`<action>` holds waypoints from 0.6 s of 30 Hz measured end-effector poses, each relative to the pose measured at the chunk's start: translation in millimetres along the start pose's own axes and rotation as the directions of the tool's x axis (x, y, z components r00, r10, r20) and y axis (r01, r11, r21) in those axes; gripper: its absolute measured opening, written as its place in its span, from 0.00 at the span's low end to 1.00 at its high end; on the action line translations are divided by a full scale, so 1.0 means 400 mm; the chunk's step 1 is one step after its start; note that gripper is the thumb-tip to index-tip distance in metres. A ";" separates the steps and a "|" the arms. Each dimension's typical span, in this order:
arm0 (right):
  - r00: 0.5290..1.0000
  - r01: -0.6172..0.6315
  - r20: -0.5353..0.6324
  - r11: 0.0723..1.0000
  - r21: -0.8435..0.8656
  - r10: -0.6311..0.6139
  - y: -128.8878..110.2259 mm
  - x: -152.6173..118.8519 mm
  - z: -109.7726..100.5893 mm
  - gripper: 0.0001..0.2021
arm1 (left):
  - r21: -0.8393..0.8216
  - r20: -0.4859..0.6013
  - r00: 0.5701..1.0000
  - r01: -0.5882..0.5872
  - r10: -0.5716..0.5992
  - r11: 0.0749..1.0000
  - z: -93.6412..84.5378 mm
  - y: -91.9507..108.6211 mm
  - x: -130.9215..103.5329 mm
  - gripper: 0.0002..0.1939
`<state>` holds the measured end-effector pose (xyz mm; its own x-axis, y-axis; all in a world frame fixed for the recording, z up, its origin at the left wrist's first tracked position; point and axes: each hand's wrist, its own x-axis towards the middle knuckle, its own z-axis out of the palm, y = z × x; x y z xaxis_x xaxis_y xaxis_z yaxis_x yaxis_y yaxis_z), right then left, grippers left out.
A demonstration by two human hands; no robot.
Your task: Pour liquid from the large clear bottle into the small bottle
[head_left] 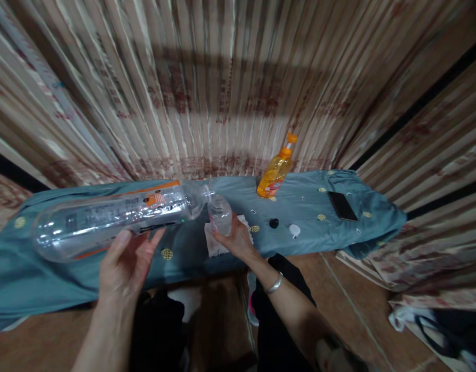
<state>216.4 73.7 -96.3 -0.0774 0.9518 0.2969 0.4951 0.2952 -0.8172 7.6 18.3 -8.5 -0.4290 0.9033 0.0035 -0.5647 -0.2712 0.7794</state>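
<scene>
My left hand point(125, 261) is closed around the lower side of a large clear plastic bottle point(117, 219) with an orange-edged label. The bottle lies almost level, its uncapped neck pointing right. My right hand point(238, 237) grips a small clear plastic bottle point(221, 214), tilted a little toward the large one. The two mouths meet or nearly meet; whether they touch, and whether liquid is passing, I cannot tell. Beneath the small bottle a pale cloth point(214, 245) lies on the covered table. A black cap point(274, 223) and a white cap point(294, 230) lie right of my right hand.
An orange pump bottle point(275, 173) of yellow-orange liquid stands behind the caps. A dark phone point(342, 205) lies at the right of the blue-green tablecloth point(238, 194). Striped curtain-like material point(222, 93) rises right behind the narrow table. Bags point(435, 330) sit on the floor at right.
</scene>
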 end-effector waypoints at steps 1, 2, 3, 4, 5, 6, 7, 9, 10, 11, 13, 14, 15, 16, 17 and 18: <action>1.000 0.004 0.000 1.000 0.000 -0.004 -0.002 0.000 0.000 0.28 | 0.004 -0.001 1.000 0.000 0.000 1.000 0.000 0.000 -0.001 0.13; 1.000 0.009 -0.001 1.000 -0.001 -0.009 -0.004 0.000 0.000 0.28 | 0.009 -0.004 1.000 0.000 0.000 1.000 0.000 0.001 -0.001 0.13; 1.000 0.013 -0.003 1.000 -0.001 -0.013 -0.005 0.000 0.000 0.28 | 0.014 -0.008 1.000 0.002 -0.001 1.000 0.001 0.001 -0.002 0.13; 1.000 0.017 -0.004 1.000 -0.001 -0.017 -0.006 0.000 0.001 0.28 | 0.017 -0.012 1.000 0.003 -0.003 1.000 0.001 0.001 -0.002 0.13; 1.000 0.020 -0.004 1.000 -0.002 -0.020 -0.007 0.000 0.002 0.28 | 0.019 -0.016 1.000 0.005 -0.004 1.000 0.001 0.001 -0.002 0.14; 1.000 0.022 -0.002 1.000 -0.003 -0.022 -0.008 0.000 0.002 0.28 | 0.021 -0.023 1.000 0.006 -0.006 1.000 0.001 0.000 -0.002 0.14; 1.000 0.023 0.000 1.000 -0.004 -0.023 -0.008 0.000 0.002 0.28 | 0.022 -0.031 0.999 0.009 -0.009 1.000 0.001 0.000 -0.003 0.14; 1.000 0.028 0.004 1.000 -0.006 -0.028 -0.007 0.000 0.002 0.29 | 0.028 -0.046 0.999 0.014 -0.013 1.000 0.001 -0.001 -0.004 0.14; 1.000 0.031 0.002 0.999 -0.007 -0.031 -0.006 0.001 0.002 0.29 | 0.031 -0.050 0.999 0.014 -0.012 0.999 0.001 0.000 -0.005 0.14; 0.999 0.032 -0.004 0.999 -0.009 -0.033 -0.005 0.001 0.002 0.30 | 0.034 -0.048 0.999 0.013 -0.012 0.999 0.002 0.000 -0.007 0.14; 0.999 0.028 -0.019 1.000 -0.011 -0.028 -0.003 0.001 0.003 0.31 | 0.038 -0.034 0.999 0.010 -0.008 0.999 0.005 0.002 -0.009 0.13; 0.999 0.022 -0.023 1.000 -0.009 -0.022 -0.002 0.001 0.003 0.31 | 0.039 -0.030 1.000 0.009 -0.008 0.999 0.007 0.004 -0.011 0.13; 1.000 0.015 -0.023 1.000 -0.006 -0.016 -0.002 0.001 0.003 0.31 | 0.037 -0.029 1.000 0.008 -0.007 0.999 0.009 0.005 -0.012 0.14; 1.000 0.010 -0.021 1.000 -0.003 -0.010 -0.003 0.000 0.003 0.30 | 0.035 -0.031 0.999 0.007 -0.006 0.999 0.011 0.007 -0.014 0.14; 1.000 0.004 -0.016 1.000 0.001 -0.004 -0.004 0.000 0.003 0.31 | 0.033 -0.037 0.999 0.005 -0.004 0.999 0.013 0.008 -0.015 0.14; 1.000 -0.003 -0.011 1.000 0.004 0.003 -0.005 0.000 0.003 0.31 | 0.032 -0.043 0.999 0.001 0.000 0.999 0.014 0.009 -0.016 0.15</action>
<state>214.3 73.1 -95.4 -0.0664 0.9516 0.3000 0.4916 0.2928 -0.8201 12.5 13.5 -2.3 -0.4587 0.8883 -0.0234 -0.5426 -0.2592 0.7990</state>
